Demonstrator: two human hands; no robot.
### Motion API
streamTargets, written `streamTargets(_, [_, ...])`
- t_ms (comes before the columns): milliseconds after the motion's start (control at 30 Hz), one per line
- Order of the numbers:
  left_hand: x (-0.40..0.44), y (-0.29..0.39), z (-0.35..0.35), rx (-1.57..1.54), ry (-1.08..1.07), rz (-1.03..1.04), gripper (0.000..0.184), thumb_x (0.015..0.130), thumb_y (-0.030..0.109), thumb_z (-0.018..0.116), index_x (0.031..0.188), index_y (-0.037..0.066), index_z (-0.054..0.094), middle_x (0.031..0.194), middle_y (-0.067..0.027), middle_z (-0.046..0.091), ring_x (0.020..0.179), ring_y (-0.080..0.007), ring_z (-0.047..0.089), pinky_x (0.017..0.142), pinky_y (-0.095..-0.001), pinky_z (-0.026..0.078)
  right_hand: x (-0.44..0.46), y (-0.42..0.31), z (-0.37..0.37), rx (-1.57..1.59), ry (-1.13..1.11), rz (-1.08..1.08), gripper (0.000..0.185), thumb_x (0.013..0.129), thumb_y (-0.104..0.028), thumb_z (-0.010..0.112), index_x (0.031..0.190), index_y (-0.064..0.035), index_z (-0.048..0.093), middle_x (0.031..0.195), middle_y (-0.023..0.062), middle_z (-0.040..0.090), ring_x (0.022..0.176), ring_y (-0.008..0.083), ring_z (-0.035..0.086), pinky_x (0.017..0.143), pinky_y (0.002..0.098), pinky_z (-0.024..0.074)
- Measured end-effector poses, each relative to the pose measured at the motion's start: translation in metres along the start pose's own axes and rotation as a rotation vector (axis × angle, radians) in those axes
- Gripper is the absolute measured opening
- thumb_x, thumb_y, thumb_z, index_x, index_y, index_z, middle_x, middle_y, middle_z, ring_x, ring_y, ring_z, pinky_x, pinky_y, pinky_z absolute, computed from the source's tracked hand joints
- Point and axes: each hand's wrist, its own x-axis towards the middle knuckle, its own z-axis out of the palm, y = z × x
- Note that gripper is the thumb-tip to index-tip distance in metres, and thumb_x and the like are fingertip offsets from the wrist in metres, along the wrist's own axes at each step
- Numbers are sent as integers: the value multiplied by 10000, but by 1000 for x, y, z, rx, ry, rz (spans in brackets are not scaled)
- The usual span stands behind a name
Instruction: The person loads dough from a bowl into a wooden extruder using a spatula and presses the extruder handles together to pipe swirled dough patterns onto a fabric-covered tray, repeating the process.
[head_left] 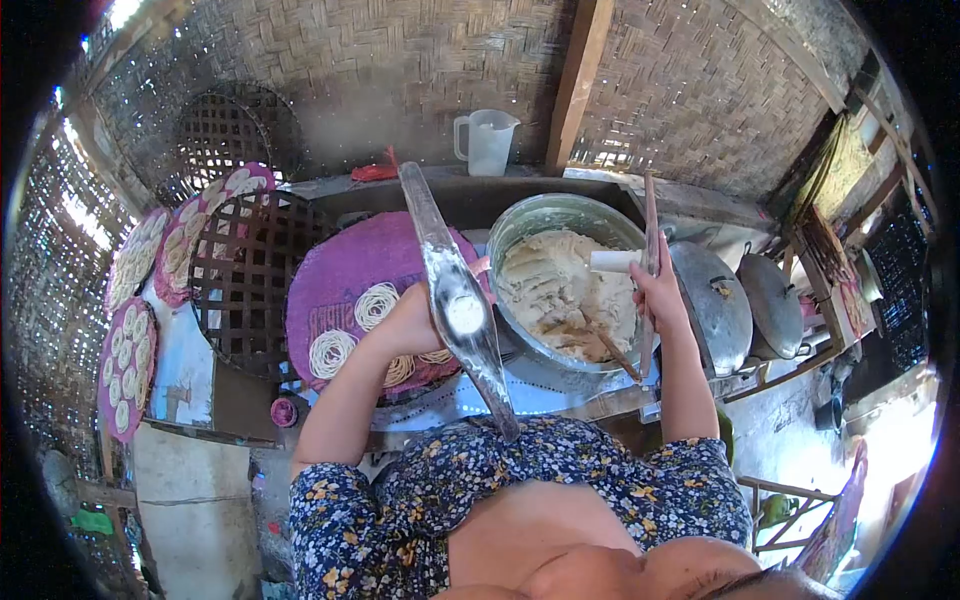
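My left hand (412, 318) is behind the long wooden press piece (460, 290), which has a round white patch at its wide middle; its fingers are largely hidden, with fingertips at the piece's right edge. My right hand (660, 290) is wrapped round a second wooden bar (651, 225) with a white cylinder (614, 261) sticking out to its left. Under that cylinder is a large metal pot (520, 215) of pale dough (560, 285), with a wooden stick (618, 353) in it. Coiled noodle rings (331, 353) lie on a round purple cloth (350, 265) at the left.
A clear measuring jug (488, 143) stands by the woven wall. Lidded pots (712, 300) sit to the right of the dough pot. A dark woven basket (250, 285) and purple trays of pale rings (127, 370) are at the left. A pink cup (284, 411) stands near the front edge.
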Motion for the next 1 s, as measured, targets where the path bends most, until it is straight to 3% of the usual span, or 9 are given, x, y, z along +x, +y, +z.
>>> streamTargets(100, [2,11,2,-36,34,-74,804,651,54,721,1343,26,314,1046,-79,622,907,-122,584,842,-291,449,-10,-13,0,160,-89,-11,806,800,-199,619,1418,-200,102,809,43,516,468,84,442,359,211,344])
streamTargets(233, [13,-13,12,180,154,85,741,657,265,720,1308,114,400,972,-158,620,914,-303,603,804,-341,455,-53,-58,19,490,-417,-37,812,793,-191,604,1421,-187,90,849,46,520,489,94,459,373,212,349])
streamTargets(300, [16,-7,14,224,150,52,747,652,285,723,1306,119,402,979,-170,614,901,-316,602,796,-340,458,-59,-58,30,496,-565,-97,817,790,-151,574,1424,-181,60,1077,86,485,489,94,452,383,219,355])
streamTargets(400, [15,4,14,313,196,74,729,639,288,711,1287,122,421,942,-183,613,865,-329,603,768,-369,474,-63,-72,43,361,-650,-173,826,788,-101,563,1419,-123,31,1391,117,245,572,101,475,455,220,400])
streamTargets(467, [13,5,13,360,209,10,687,629,270,703,1251,111,459,906,-179,617,843,-329,605,751,-388,480,-60,-75,48,203,-622,-269,824,788,-79,560,1416,-96,26,1436,116,186,721,148,556,550,234,460])
streamTargets(600, [8,15,6,485,308,28,516,602,241,695,1078,86,568,853,-172,618,788,-330,609,721,-403,489,-54,-78,56,-355,-410,-979,916,692,-122,701,1399,-49,122,1428,189,210,1253,336,336,876,345,434])
streamTargets(767, [15,30,-9,585,333,45,421,609,292,674,971,86,609,817,-171,615,740,-349,603,670,-417,490,-62,-99,74,-440,-389,-1190,859,645,-187,747,1348,-105,260,1157,237,400,989,424,513,692,433,513])
streamTargets(933, [34,33,-28,640,461,109,334,617,307,658,852,71,631,715,-160,600,680,-351,595,634,-425,484,-42,-107,104,-370,-354,-1221,927,632,-241,763,1365,-87,217,1210,244,361,1032,428,484,758,439,486])
streamTargets(1000, [38,28,-34,657,511,131,485,609,288,670,1029,65,577,707,-163,593,691,-354,593,628,-425,480,-34,-112,113,-331,-366,-1230,968,615,-264,778,1372,-84,203,1223,246,355,1052,428,469,801,438,466])
